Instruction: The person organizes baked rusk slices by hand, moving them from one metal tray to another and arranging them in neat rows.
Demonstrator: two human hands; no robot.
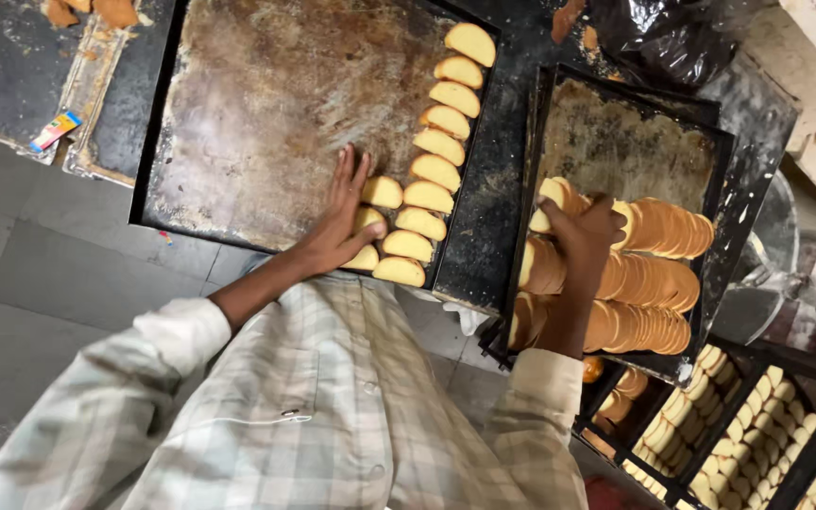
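Observation:
A large dark baking tray (266,123) holds a column of pale yellow rusk slices (438,142) along its right edge. A short second column (382,192) begins beside it. My left hand (340,215) lies flat with fingers spread on the slices of that second column. To the right, a smaller dark tray (630,142) carries tightly stacked rows of browner slices (654,274). My right hand (583,231) is closed over a few slices at the left end of the top row.
Racks with several trays of small slices (757,425) stand at the lower right. A dark plastic bag (663,33) lies at the top right. Crumbs and another tray edge (96,85) sit at the upper left above the grey tiled floor (59,274).

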